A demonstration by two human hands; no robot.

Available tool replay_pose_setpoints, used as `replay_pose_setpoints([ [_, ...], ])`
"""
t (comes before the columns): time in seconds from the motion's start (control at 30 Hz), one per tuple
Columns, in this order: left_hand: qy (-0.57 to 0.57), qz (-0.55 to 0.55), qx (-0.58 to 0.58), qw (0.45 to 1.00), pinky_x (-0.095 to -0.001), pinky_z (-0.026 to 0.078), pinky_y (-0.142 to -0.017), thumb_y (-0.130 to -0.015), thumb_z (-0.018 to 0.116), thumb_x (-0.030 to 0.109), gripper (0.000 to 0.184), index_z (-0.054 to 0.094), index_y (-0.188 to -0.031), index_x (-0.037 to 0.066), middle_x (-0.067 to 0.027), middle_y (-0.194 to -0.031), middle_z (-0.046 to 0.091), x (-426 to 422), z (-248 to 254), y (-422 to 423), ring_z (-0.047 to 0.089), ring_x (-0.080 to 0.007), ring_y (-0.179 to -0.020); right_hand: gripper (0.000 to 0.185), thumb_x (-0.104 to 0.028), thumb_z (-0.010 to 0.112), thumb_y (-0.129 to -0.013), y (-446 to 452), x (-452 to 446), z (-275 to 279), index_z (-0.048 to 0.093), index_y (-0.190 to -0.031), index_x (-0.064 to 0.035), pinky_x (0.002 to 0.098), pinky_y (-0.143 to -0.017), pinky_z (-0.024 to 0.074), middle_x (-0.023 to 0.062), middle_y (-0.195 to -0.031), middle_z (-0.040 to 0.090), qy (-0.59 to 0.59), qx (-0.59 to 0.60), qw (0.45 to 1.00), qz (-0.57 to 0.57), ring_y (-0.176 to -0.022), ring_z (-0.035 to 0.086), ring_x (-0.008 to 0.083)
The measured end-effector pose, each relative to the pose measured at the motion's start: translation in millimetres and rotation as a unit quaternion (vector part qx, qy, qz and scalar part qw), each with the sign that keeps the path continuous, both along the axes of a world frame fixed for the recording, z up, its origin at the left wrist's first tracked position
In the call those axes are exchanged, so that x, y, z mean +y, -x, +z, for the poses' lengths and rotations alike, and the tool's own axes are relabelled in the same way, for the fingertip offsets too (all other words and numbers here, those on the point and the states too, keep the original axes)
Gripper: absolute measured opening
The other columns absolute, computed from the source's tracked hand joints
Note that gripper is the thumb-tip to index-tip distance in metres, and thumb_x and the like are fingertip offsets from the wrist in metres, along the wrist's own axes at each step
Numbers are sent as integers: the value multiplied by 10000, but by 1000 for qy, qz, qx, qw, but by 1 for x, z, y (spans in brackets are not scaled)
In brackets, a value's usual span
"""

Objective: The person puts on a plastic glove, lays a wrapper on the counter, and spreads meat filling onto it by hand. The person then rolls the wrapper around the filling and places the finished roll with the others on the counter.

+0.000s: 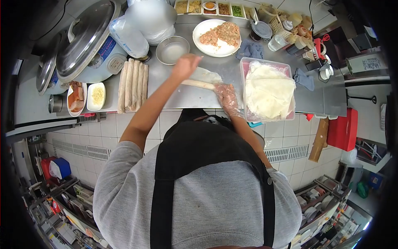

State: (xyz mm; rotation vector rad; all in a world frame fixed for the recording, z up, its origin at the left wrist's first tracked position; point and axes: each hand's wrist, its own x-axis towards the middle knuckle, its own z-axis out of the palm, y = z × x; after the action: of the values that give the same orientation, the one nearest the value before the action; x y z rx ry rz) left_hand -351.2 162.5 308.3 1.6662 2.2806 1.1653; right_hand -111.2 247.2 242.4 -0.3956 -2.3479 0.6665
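My left hand [186, 67], bare, is raised over the worktop between the metal bowl [173, 50] and a pale wrapper sheet [206, 75]. Its fingers look curled together; whatever they may hold is hidden. In a clear plastic glove, my right hand [227, 98] grips the right end of a long, thin uncooked roll [198, 84]. That roll lies across the wrapper's near side, with part of the sheet spread flat beyond it. Right of my gloved hand, a plastic tub [243, 89] holds a stack of pale wrapper sheets [269, 91] under plastic film.
Several finished rolls [133, 83] lie side by side at left, near dishes of shredded food [98, 96] and reddish pieces [76, 99]. Large lidded pots [89, 45] stand behind. A white plate of minced filling [219, 36] sits at the back, with blue cloths [250, 50] and bottles rightward.
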Motion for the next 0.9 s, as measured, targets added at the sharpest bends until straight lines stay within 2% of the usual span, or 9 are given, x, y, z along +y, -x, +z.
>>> replay_pose_setpoints([
  [0.2,91,-260,85,957,-369,436,-1020,-938,563,322,424,612,-1188,-16,-192,-1249,592,0,-63,-60,550,-300,-1191,193,-61,661,-821,0,4,-16,652,-1013,-47,450,-831,447,150,-973,657,-30,-14,999,-16,-938,601,357],
  [0.33,129,-142,116,975,-374,400,-1065,-941,541,362,487,578,-1246,-15,-181,-1312,556,-9,-86,-10,515,-301,-1241,208,-71,660,-826,-5,2,-16,626,-1029,-46,464,-846,448,160,-995,649,-24,-12,1000,-14,-932,594,371],
  [0.4,171,-117,150,967,-365,387,-1073,-939,541,384,523,550,-1277,-15,-178,-1347,528,-6,-65,-7,490,-298,-1267,213,-76,659,-827,-3,2,-14,624,-1036,-47,467,-862,445,160,-1002,648,-20,-19,1000,-14,-937,592,373],
  [0.47,160,-161,95,969,-361,375,-1082,-935,533,422,580,521,-1299,-30,-186,-1383,491,3,-51,-34,464,-291,-1293,346,-63,640,-779,-4,1,-9,601,-1122,-85,484,-968,402,145,-1101,615,31,-25,999,2,-1028,564,359],
  [0.6,134,-248,110,953,-373,339,-1105,-932,513,479,642,509,-1303,-45,-195,-1392,479,9,-73,-63,438,-307,-1312,334,-74,643,-793,-4,3,-19,603,-1124,-80,478,-956,408,142,-1100,616,10,-42,999,-7,-1017,567,354],
  [0.67,136,-207,133,960,-366,328,-1111,-936,510,473,637,512,-1298,-51,-199,-1395,475,-2,-74,-47,433,-312,-1316,279,-98,644,-819,-4,5,-23,618,-1095,-68,473,-939,414,145,-1064,624,-13,-39,999,-11,-1001,570,353],
  [0.73,252,-91,202,942,-385,325,-1113,-939,503,475,629,525,-1283,-51,-199,-1360,511,-21,-57,-24,449,-306,-1305,247,-92,656,-827,-4,2,-15,625,-1071,-67,471,-899,428,152,-1037,637,-11,-28,999,-15,-975,584,356],
  [0.87,218,-89,258,937,-416,323,-1108,-940,442,535,675,551,-1254,-52,-193,-1318,547,-43,-20,12,477,-296,-1280,216,-96,676,-833,-1,2,-11,635,-1043,-69,467,-844,444,154,-985,649,-13,-1,1000,-15,-933,599,354],
  [0.9,179,-20,293,939,-465,311,-1103,-943,427,547,675,565,-1239,-44,-195,-1297,562,-42,-19,23,481,-297,-1278,216,-96,676,-833,-1,1,-11,635,-1043,-69,467,-844,444,154,-985,649,-12,-1,1000,-15,-933,599,354],
])
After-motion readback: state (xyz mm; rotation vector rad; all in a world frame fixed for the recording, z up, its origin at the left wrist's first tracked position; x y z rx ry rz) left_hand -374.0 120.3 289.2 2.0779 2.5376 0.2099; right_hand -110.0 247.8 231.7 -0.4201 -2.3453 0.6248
